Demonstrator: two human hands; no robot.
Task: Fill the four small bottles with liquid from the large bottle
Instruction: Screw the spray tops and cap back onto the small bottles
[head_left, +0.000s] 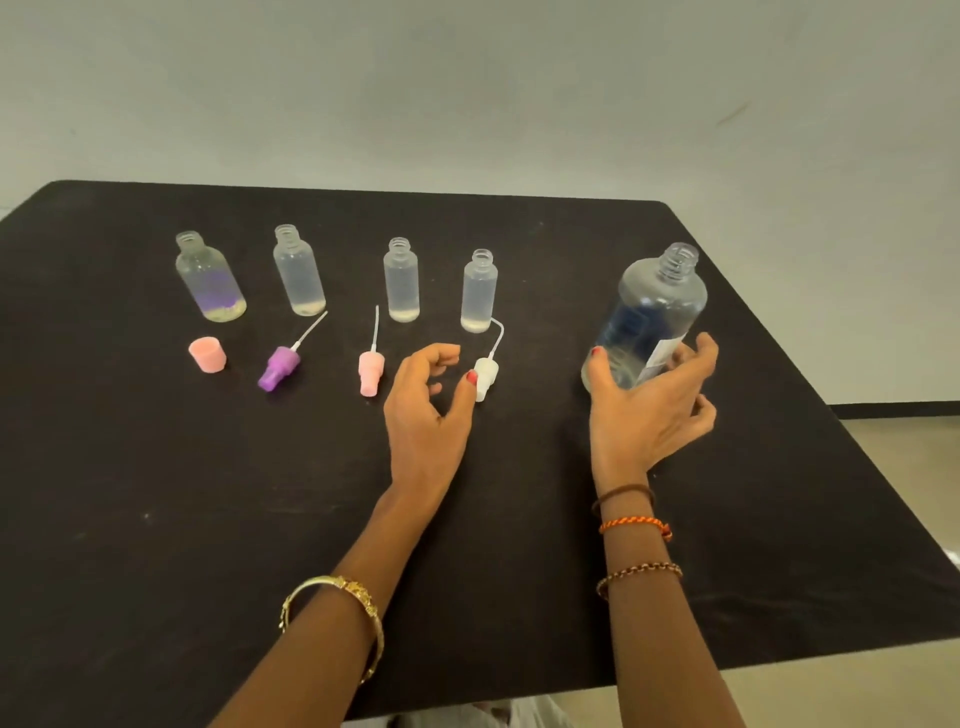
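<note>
**4 small bottles open, filling barely begun or not yet visible**

All 4 small bottles stand uncapped in a row on the black table (156, 519): the leftmost small bottle (210, 278), the second small bottle (300, 273), the third small bottle (401, 280) and the fourth small bottle (479, 292). Each shows only a thin pale layer at its base; whether that is liquid or just the thick plastic bottom, I cannot tell. None looks anywhere near full, so I judge that all 4 fills are left to do.

Their tops lie in front of them: a pink cap (207, 354), a purple spray pump (281, 366), a pink spray pump (371, 371) and a white spray pump (487, 375), the pumps with their dip tubes pointing toward the bottles.

The large bottle (652, 312) stands at the right end of the row, well apart from the fourth small bottle, uncapped and holding clear liquid in its lower part. The right hand (647, 410) is cupped around its base with fingers spread and thumb against the near side; the grip looks loose rather than closed. The left hand (428, 410) hovers with fingers loosely curled, holding nothing, its thumb tip just beside the white spray pump.

The large bottle carries a dark blue label and a white label strip, but the print is too small to read. The leftmost small bottle has a purple patch, also unreadable.
</note>
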